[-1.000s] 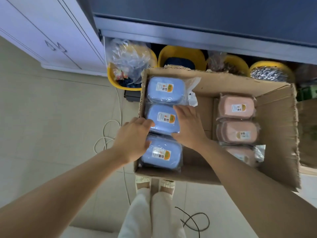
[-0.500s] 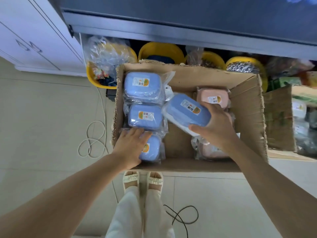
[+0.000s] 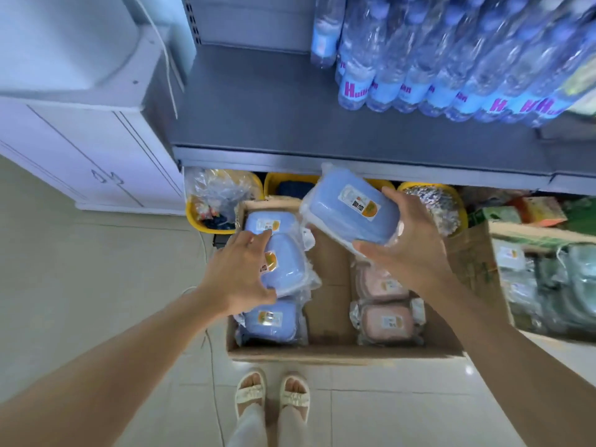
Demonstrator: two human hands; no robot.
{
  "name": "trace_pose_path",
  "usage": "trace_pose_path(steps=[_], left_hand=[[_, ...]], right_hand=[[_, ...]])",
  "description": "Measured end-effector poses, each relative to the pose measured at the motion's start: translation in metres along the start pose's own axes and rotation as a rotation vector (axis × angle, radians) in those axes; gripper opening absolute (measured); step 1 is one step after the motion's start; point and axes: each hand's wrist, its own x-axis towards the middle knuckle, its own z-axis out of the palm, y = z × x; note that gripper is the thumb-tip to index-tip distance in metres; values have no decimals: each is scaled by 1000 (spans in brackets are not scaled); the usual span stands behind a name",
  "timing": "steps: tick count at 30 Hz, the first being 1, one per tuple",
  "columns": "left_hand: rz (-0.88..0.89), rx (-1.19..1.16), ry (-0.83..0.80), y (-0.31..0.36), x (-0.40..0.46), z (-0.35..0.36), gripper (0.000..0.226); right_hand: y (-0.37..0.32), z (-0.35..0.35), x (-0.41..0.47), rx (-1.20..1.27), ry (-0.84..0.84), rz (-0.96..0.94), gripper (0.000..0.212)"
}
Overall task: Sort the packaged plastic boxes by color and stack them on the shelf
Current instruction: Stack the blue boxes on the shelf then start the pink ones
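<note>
My right hand grips a blue wrapped plastic box, lifted above the open cardboard box and just below the front edge of the grey shelf. My left hand holds a second blue wrapped box, raised and tilted over the left column. Two more blue boxes lie in that column, one at the far end and one at the near end. Pink wrapped boxes fill the right column.
Shrink-wrapped water bottles take up the shelf's right half; its left half is bare. Yellow bins sit under the shelf behind the box. A white cabinet stands at the left. Another carton of greenish packs is at the right. My feet stand close before the box.
My right hand has raised its blue box up toward the shelf edge. My left hand has taken hold of another blue box and lifted it. The view has tilted up onto the shelf.
</note>
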Motion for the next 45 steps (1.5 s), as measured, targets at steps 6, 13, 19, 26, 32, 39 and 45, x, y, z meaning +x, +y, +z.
trace_pose_path(steps=[6,13,19,26,32,39,45], left_hand=[[-34,-9,225,26,-33,-127,98],[-35,-8,560,45,-82,-250,94],[-73,2,709,40,-108,-333,83],[-29,-52,830,13,-104,-425,91],[-32,-88,861,-32,-65,-505,80],[-25,-118,857,-90,-12,-561,81],[-5,-176,808,-110,13,-574,96]], right_hand=[[-82,-89,21,93,110,-145,89],[-172,-178,47,99,183,-307,90],[-240,-218,70,76,248,-477,78],[-315,-237,141,9,282,-537,71],[-376,-227,240,-50,103,-404,66],[-416,-184,321,-91,-87,-375,63],[-415,-163,344,-244,-84,-375,55]])
